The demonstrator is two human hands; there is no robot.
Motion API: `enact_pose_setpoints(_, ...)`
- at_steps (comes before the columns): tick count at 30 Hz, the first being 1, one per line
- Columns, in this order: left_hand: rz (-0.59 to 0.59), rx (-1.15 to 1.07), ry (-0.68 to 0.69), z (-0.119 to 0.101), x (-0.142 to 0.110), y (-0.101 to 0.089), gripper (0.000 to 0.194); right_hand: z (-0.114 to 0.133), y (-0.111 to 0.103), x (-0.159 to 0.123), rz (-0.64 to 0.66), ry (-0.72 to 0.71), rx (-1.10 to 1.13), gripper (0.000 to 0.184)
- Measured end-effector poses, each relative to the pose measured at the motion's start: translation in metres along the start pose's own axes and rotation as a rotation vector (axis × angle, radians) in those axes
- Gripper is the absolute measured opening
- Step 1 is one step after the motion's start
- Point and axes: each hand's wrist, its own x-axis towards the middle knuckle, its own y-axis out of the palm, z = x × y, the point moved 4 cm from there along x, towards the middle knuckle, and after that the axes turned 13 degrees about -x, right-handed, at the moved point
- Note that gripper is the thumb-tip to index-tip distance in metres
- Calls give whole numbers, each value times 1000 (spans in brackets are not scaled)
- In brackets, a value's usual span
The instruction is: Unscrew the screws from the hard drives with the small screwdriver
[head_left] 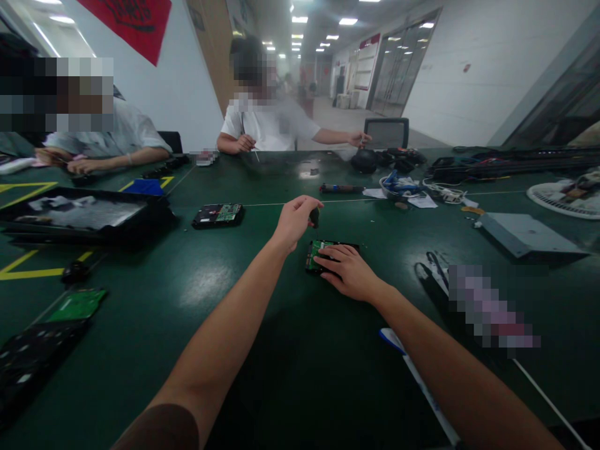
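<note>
A hard drive [315, 249] with a green circuit board facing up lies on the table in front of me. My right hand [349, 270] is laid across it, its fingers over the board and the thumb along the near edge, holding it against the table. Above its far left corner, my left hand [297, 220] is closed around a small screwdriver [314, 217]. Only its dark handle shows clearly; a thin shaft seems to point down, and I cannot tell whether its tip touches the drive.
A second hard drive [218, 215] lies to the left. Beyond it sits a black tray-like casing [89, 215]; a black part with a green board [77, 305] is nearer. On the right are a grey metal box [527, 234] and cables [405, 185]. Two people sit across the table.
</note>
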Motion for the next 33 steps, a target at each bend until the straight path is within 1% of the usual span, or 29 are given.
enact_pose_setpoints(3, -13, 82, 71, -1, 2, -2, 22, 1, -1, 0, 5, -2, -8, 42)
enact_pose_setpoints(6, -19, 61, 97, 1, 4, -3, 21, 1, -1, 0, 2, -5, -10, 42)
enact_pose_setpoints(12, 10, -180, -9, 6, 3, -2, 16, 0, -1, 0, -7, -6, -6, 42)
enact_pose_setpoints(16, -6, -322, -62, 10, 3, -2, 16, 0, 0, 0, -11, -8, -6, 41)
enact_pose_setpoints(19, -40, -406, -68, 12, 3, -1, 15, 0, 0, 0, -18, -15, 1, 40)
enact_pose_setpoints(22, -70, -428, -55, 15, 4, 1, 16, 0, 1, 0, -26, -20, 3, 40)
enact_pose_setpoints(25, -20, -391, -47, 16, 4, 6, 22, 0, 1, 0, -22, -18, -1, 41)
enact_pose_setpoints(28, 38, -343, -45, 16, 3, 7, 22, 0, 0, 0, -16, -14, 1, 41)
enact_pose_setpoints(31, 47, -358, -53, 17, 2, 5, 21, 0, 0, 0, -14, -10, 0, 42)
enact_pose_setpoints(33, 54, -383, -61, 19, 2, 4, 24, 0, 0, 0, -15, -8, -3, 42)
